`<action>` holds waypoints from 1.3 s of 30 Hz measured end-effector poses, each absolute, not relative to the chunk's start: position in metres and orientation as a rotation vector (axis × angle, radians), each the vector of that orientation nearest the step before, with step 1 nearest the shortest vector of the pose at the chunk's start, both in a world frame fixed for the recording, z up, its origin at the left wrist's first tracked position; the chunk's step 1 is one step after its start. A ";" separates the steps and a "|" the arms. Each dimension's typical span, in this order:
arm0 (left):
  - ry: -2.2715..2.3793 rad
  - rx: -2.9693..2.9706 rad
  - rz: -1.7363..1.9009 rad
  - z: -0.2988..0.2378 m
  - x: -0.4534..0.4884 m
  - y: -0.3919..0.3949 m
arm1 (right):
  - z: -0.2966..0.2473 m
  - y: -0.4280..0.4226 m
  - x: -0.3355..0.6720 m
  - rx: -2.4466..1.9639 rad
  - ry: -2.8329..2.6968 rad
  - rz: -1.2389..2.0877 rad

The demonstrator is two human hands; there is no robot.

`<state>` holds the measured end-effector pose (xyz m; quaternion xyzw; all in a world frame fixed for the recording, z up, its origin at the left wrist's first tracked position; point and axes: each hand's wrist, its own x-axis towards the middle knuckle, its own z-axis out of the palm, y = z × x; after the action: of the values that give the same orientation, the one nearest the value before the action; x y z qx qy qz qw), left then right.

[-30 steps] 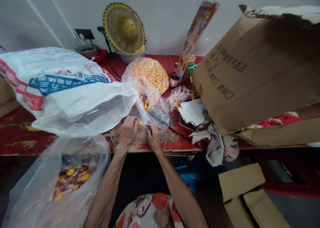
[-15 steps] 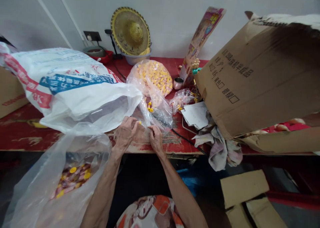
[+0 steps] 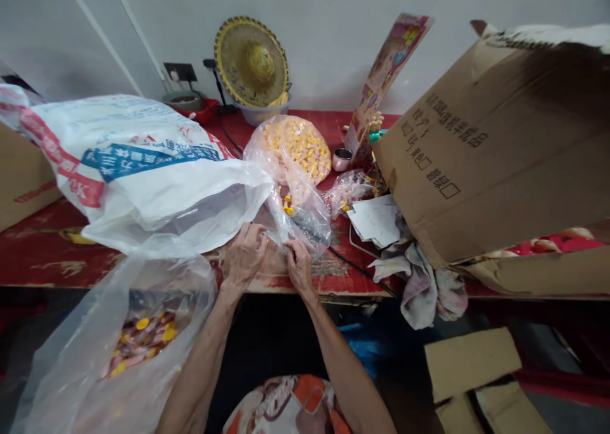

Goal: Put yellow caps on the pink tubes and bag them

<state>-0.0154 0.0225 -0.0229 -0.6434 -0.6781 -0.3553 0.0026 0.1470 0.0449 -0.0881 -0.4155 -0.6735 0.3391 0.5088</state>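
My left hand (image 3: 244,258) and my right hand (image 3: 299,267) are close together at the table's front edge. My right fingers pinch the lower edge of a clear plastic bag (image 3: 305,224) holding a few small yellow pieces (image 3: 288,206). My left fingertips reach toward that same bag's edge, and what they hold is hidden. Behind it lies a fuller clear bag of pale yellow pieces (image 3: 298,148). A large white printed woven sack (image 3: 138,167) sprawls to the left of my hands. Below my left forearm, a clear bag (image 3: 143,339) holds pink and yellow pieces.
The worn red tabletop (image 3: 57,256) holds a steel cup (image 3: 342,159), white papers (image 3: 376,221), a crumpled cloth (image 3: 419,288) and a black cable (image 3: 362,272). A large cardboard box (image 3: 490,148) leans in at the right. Flattened cardboard (image 3: 471,364) lies on the floor.
The view has drifted slightly. Both hands stay nearly in place at the bag's edge, and the small yellow piece earlier visible at my left fingertips no longer shows.
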 end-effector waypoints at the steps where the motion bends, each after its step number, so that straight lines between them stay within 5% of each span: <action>1: -2.127 -2.036 -1.119 -0.027 -0.010 0.022 | -0.088 0.045 0.147 -1.004 -1.621 0.821; 6: -2.256 -2.096 -1.623 -0.037 0.003 0.032 | -0.085 0.044 0.146 -1.032 -1.615 0.831; 14: -2.636 -1.282 -2.895 -0.019 0.005 0.017 | -0.074 0.050 0.147 -1.088 -1.311 1.108; 19: -2.675 -1.406 -3.026 -0.020 0.035 0.010 | -0.051 0.068 0.142 -0.944 -0.877 1.628; 24: -2.615 -1.384 -3.089 -0.023 0.047 0.001 | -0.034 0.066 0.127 -0.850 -0.897 1.706; 28: -2.626 -1.521 -2.802 -0.015 0.029 -0.001 | -0.043 0.070 0.127 -0.885 -1.107 1.602; 36: -2.331 -1.953 -1.259 -0.020 -0.001 0.024 | -0.083 0.085 0.146 -0.989 -1.193 1.336; 39: -2.265 -2.060 -1.035 -0.023 -0.006 0.034 | -0.082 0.080 0.144 -1.000 -1.348 1.245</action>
<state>-0.0055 0.0339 -0.0232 -0.6368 -0.7001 -0.3199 -0.0450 0.1443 0.0795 -0.0824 -0.4137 -0.5579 0.5152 0.5021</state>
